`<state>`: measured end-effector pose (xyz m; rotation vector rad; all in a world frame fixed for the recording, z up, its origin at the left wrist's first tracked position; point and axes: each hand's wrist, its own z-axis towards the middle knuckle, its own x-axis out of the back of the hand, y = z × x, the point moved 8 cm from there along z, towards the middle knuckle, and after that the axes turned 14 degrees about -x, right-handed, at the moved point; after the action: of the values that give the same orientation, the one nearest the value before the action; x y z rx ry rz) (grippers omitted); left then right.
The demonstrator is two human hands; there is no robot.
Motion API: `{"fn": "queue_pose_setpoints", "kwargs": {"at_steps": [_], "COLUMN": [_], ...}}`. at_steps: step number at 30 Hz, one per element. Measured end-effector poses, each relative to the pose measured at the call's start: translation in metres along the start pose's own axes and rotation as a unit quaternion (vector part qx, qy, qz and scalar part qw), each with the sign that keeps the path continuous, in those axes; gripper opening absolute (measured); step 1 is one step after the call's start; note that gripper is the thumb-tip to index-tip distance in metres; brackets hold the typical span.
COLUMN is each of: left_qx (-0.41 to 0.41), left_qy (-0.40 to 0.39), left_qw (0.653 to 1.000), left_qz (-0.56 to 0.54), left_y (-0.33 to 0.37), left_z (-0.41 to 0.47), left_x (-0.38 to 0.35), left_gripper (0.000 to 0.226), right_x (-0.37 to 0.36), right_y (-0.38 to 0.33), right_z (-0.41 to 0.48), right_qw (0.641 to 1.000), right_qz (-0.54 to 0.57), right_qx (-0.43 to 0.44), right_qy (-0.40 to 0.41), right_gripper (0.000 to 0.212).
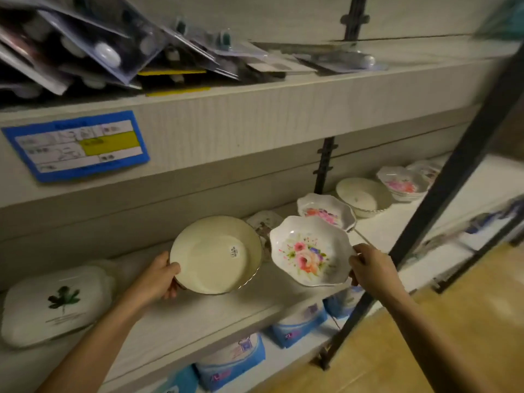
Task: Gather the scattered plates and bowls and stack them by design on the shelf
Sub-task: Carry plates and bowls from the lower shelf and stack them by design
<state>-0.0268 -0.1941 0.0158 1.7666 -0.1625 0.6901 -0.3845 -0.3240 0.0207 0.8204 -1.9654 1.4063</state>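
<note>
From the head camera, the left hand [160, 275] grips the left rim of a plain cream bowl [215, 255]. The thumb lies on top of the rim and the fingers curl under it. A small sticker [234, 252] sits inside the bowl, but its print is too small to read.

The right hand [368, 265] pinches the right rim of a wavy-edged flower bowl [310, 252]. Its fingertips are hidden behind the rim. Both bowls are tipped up so their insides show, and they sit side by side over the middle shelf [198, 316], nearly touching. I cannot tell if their undersides touch the shelf.

A small patterned dish [265, 221] peeks out between the two bowls, mostly hidden. Further right along the shelf are a second flower bowl [326, 212], a second cream bowl [364, 195] and a stack of flower bowls [402, 184]. More dishes behind the stack are blurry and cut off by a black post [453, 180]. At the left end lies a square white plate with a green leaf [56, 304].

A blue price tag [79, 144] is stuck on the upper shelf's edge, and its writing is too blurry to read. Clear plastic packs [99, 46] are piled above it, cut off by the top of the picture. Blue and white packs [232, 361] poke out from under the middle shelf, half hidden.
</note>
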Motion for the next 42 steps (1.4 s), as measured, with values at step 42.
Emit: {"fn": "queue_pose_setpoints", "kwargs": {"at_steps": [42], "left_qx": [0.015], "left_qy": [-0.069], "left_qw": [0.997], "left_qz": [-0.014], "left_y": [0.225], "left_z": [-0.021], "left_x": [-0.397], "left_gripper": [0.015], "right_x": [0.299], "right_y": [0.254], "right_z": [0.208], "right_qw": [0.999], "right_qz": [0.010], "right_qx": [0.027], "right_qy": [0.039], "right_gripper": [0.019]}}
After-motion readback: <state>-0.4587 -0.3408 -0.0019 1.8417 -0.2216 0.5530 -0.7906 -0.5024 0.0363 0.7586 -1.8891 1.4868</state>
